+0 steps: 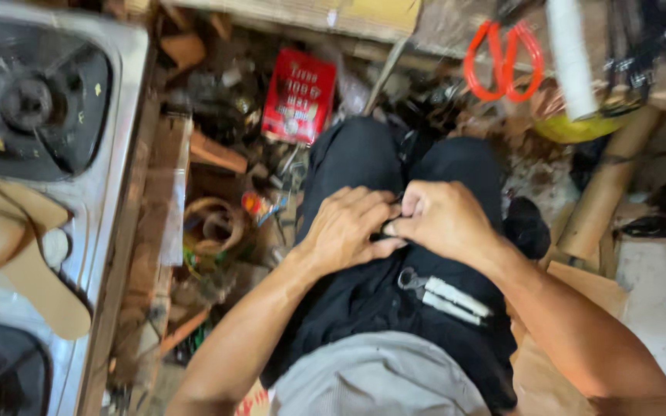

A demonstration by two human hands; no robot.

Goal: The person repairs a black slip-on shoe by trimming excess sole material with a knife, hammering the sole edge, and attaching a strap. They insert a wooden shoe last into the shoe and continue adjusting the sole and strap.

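Note:
My left hand and my right hand meet over my lap, fingers pinched together on a small dark part between them. What the part is stays hidden by the fingers and blur. A pair of pliers with white handles lies on my black trousers just below the hands.
A steel gas stove with a black burner stands at left, with a tan wooden piece on it. Cluttered floor ahead: a red packet, orange-handled scissors, a white roll, a cardboard tube, scrap wood.

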